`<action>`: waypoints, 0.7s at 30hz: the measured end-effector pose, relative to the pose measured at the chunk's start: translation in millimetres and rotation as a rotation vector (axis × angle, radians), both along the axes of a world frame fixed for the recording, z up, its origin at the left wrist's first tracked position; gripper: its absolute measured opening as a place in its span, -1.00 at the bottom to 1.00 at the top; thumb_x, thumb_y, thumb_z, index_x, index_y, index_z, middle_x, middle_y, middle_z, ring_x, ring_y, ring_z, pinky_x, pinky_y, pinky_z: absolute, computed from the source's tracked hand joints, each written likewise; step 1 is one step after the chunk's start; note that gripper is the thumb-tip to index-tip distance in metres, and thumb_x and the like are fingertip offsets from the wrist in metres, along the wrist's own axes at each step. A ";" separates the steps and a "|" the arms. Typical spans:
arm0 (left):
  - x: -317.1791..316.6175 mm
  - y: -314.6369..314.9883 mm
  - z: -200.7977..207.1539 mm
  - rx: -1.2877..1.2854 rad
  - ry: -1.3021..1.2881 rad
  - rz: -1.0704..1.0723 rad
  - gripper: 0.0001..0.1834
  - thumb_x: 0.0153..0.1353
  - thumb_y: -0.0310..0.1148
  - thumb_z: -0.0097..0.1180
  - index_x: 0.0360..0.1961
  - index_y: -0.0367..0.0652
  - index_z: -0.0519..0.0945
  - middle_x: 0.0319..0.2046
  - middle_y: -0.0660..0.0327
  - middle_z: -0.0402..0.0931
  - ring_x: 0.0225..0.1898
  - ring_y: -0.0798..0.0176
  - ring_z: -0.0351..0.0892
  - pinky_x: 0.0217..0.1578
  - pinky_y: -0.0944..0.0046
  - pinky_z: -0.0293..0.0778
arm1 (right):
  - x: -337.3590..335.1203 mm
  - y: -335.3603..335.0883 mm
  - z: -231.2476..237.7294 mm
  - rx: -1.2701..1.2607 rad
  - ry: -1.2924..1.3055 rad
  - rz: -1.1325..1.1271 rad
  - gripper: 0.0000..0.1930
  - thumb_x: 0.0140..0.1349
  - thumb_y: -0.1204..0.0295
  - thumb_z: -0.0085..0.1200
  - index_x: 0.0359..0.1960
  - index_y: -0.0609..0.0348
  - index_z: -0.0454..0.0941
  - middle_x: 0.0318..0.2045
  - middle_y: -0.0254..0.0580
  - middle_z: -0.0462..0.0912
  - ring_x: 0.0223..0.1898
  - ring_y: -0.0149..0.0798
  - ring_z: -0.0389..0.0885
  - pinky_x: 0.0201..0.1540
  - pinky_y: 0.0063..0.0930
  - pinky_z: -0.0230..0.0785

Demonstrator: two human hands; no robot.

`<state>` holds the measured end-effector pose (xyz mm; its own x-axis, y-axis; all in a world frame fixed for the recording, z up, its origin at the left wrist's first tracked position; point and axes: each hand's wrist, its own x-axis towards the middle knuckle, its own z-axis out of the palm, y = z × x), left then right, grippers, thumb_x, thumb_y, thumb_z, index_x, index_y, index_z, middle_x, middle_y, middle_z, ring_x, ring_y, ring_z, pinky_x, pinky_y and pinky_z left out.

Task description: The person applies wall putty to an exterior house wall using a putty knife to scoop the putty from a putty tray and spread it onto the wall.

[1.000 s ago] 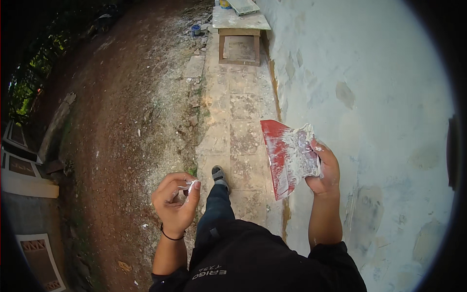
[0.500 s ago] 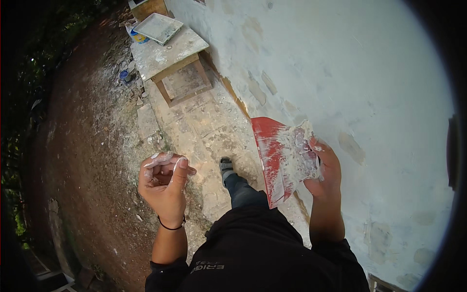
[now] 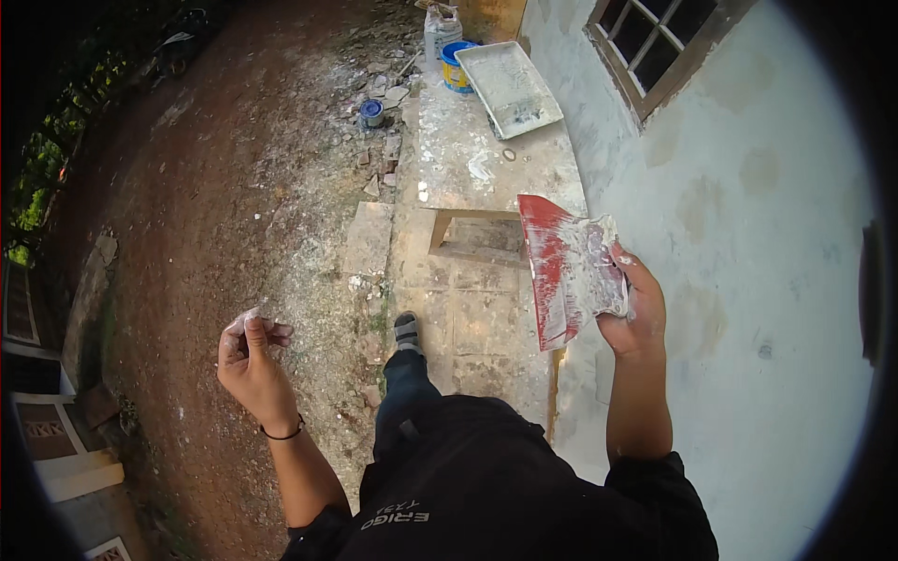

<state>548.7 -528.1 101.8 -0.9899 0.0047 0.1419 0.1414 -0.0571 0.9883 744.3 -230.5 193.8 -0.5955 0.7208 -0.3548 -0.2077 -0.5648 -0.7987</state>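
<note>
Our left hand is half open, loosely curled, seemingly empty. In our right hand we grip a white-smeared red spreader, which points leftward, well apart from our left hand. A table stands beyond.

Over at three o'clock a pale grey-blue wall rises, blotched with beige patches. At one o'clock it holds a window, dark panes split by white bars inside a brown frame. Just past twelve stands a wooden table, its top splashed with white. A stained, paved path runs along the wall's foot. Towards nine spreads reddish-brown ground, gritty and white-flecked beside the paving. Daylight glints through green leaves near ten; a low building sits at eight.
</note>
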 end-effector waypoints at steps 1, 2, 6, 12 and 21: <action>-26.2 19.9 -17.4 0.040 -0.024 -0.032 -0.78 0.33 -0.35 0.06 -0.28 -0.36 0.55 -0.52 0.19 0.51 -0.51 0.33 0.56 -0.56 0.40 0.43 | -21.4 15.5 -12.6 -0.009 -0.012 -0.026 -0.76 0.28 0.44 -0.02 -0.09 0.31 0.48 -0.17 -0.10 0.60 -0.14 -0.19 0.59 -0.03 -0.28 0.44; -52.1 41.1 -34.1 0.082 -0.050 -0.068 -0.77 0.33 -0.35 0.06 -0.31 -0.35 0.55 -0.55 0.21 0.49 -0.53 0.35 0.55 -0.59 0.42 0.40 | -42.5 32.8 -24.7 -0.014 0.021 -0.021 -0.75 0.28 0.43 -0.03 -0.08 0.32 0.47 -0.16 -0.09 0.60 -0.14 -0.20 0.59 -0.02 -0.28 0.44; -117.7 147.2 -44.5 0.057 -0.097 -0.279 -0.72 0.38 -0.30 -0.01 -0.40 -0.30 0.52 -0.65 0.29 0.40 -0.68 0.47 0.35 -0.68 0.47 0.30 | -70.0 69.1 -57.1 -0.075 -0.020 -0.201 -0.73 0.28 0.42 -0.02 -0.06 0.33 0.47 -0.14 -0.09 0.60 -0.14 -0.19 0.60 -0.02 -0.27 0.44; -178.8 307.5 -89.3 -0.073 -0.097 -0.459 -0.61 0.40 -0.22 -0.07 -0.56 -0.21 0.39 -0.73 0.36 0.27 -0.70 0.57 0.20 -0.70 0.50 0.10 | -111.1 202.6 -87.0 -0.054 -0.022 -0.266 -0.74 0.27 0.42 -0.03 -0.10 0.36 0.48 -0.20 -0.09 0.62 -0.15 -0.18 0.62 -0.07 -0.27 0.48; -210.0 538.5 -215.6 -0.489 -0.130 -0.724 -0.64 0.42 -0.34 -0.14 -0.51 -0.30 0.48 -0.76 0.29 0.34 -0.70 0.50 0.29 -0.67 0.44 0.17 | -189.4 425.1 -274.5 0.185 -0.426 -0.440 -0.85 0.25 0.44 0.10 -0.36 0.32 0.56 -0.44 -0.30 0.59 -0.44 -0.48 0.48 -0.36 -0.54 0.31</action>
